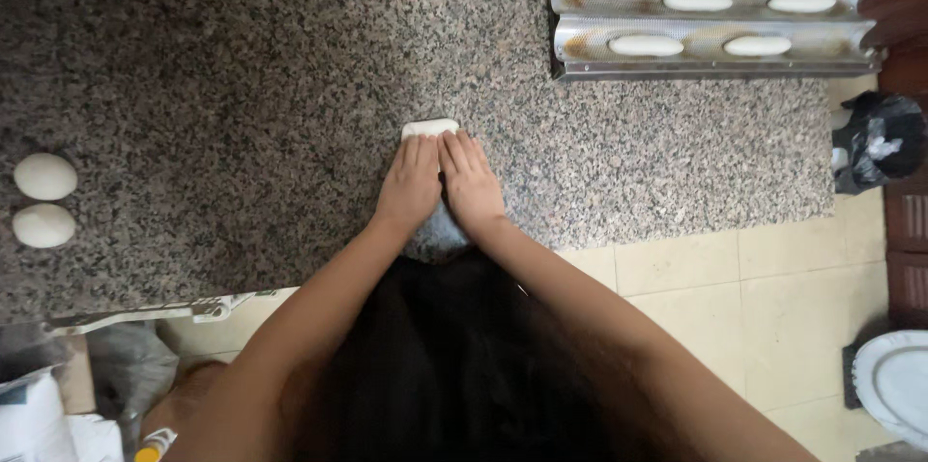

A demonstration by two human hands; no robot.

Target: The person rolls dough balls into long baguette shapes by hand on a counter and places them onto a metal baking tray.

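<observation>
Both hands lie flat, palms down and side by side, so their weight can press and roll the small pale, soft piece of dough (430,128) on the speckled grey granite counter (242,85). The left hand (410,184) and right hand (471,182) keep fingers extended and unclenched, gripping nothing. The dough peeks out just beyond the fingertips (423,143), looking smooth, white and flattened into a short oblong.

Small white dough piece (429,128): flattened, oblong; lies on the speckled granite counter (242,85), partly under fingertips.
</observation>
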